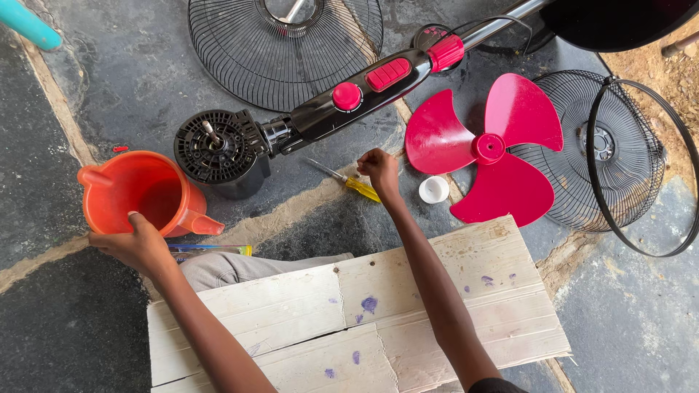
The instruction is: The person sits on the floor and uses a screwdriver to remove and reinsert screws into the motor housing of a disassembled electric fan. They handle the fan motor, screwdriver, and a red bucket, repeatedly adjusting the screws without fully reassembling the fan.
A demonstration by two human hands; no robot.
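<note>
Left hand (138, 246): fingers curled over near rim of orange jug (142, 193), gripping it. Right hand (380, 169): fingers bunched, pinching yellow-handled screwdriver (348, 180) on floor. Just right of those fingers: white cap (434, 189), red blade (486, 149). Beyond them: motor (218, 149).

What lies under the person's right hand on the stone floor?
Under the right hand lies a yellow-handled screwdriver: its metal shaft pokes out to the left and part of the handle shows below. The hand covers the rest of the handle, so the grip cannot be judged.
</note>
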